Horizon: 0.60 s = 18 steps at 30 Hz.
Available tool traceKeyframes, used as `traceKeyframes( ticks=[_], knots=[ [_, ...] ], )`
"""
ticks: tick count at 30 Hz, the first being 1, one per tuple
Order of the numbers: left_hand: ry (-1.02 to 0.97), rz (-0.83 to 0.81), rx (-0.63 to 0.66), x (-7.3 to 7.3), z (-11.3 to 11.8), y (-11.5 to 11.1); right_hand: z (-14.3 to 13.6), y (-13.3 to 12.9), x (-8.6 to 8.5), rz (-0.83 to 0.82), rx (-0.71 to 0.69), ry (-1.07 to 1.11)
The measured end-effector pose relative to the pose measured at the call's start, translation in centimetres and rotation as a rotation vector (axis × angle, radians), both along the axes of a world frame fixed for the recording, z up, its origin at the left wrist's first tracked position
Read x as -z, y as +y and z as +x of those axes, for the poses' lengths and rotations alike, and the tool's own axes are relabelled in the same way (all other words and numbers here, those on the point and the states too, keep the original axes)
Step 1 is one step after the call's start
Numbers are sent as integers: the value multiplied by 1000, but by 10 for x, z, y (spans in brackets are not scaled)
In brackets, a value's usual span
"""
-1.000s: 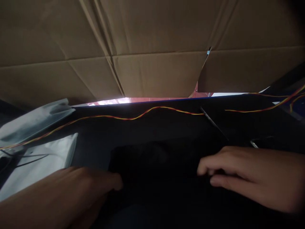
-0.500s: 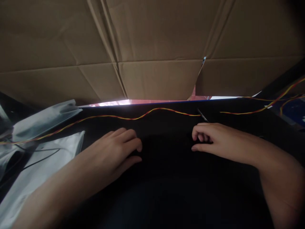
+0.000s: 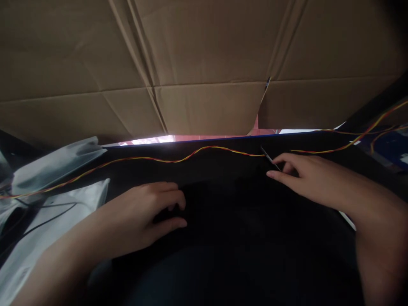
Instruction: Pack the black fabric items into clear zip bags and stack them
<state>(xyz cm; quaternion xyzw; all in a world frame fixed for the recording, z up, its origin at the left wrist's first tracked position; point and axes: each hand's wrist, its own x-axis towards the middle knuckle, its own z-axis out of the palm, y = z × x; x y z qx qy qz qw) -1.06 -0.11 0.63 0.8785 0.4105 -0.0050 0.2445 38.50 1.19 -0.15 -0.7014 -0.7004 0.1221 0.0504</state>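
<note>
My left hand (image 3: 153, 212) hovers over the dark surface (image 3: 216, 199) left of centre, fingers curled, with a gap between thumb and fingers and nothing in it. On the right, my right hand (image 3: 299, 172) has its thumb and index finger apart, at a thin dark pen-like tool (image 3: 267, 154). The index fingertip meets or nearly meets the tool, whose near end lies between finger and thumb. A twisted red and yellow wire (image 3: 178, 161) runs across the surface behind both hands and reaches the tool.
Creased cardboard (image 3: 207, 106) rises along the back. At the left lie a frosted plastic bag (image 3: 60, 163) and a white bag (image 3: 63, 216) with thin black cables over it. More red and yellow wire (image 3: 376, 125) crosses the right side, near a blue item (image 3: 392, 146).
My right hand has moved right and slightly up to the tool, with thumb and index finger extended. My left hand has shifted slightly down and left. The view has shifted a little.
</note>
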Motion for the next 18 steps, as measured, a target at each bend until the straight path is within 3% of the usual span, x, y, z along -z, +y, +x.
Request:
traceKeyframes(
  ticks=[4, 10, 14, 16, 18],
  knots=[
    [8, -26, 26, 3, 12, -6, -11, 10, 7, 110, -87, -9],
    [5, -91, 34, 3, 14, -9, -9, 13, 4, 27, -117, 62],
    [-14, -115, 21, 3, 14, -5, -13, 3, -4, 79, -115, 133],
    [-14, -137, 1, 3, 12, -5, -24, -9, -12, 4, -230, 170],
    [14, -171, -50, 3, 3, -9, -37, -23, -20, -220, -399, 198]
  ],
)
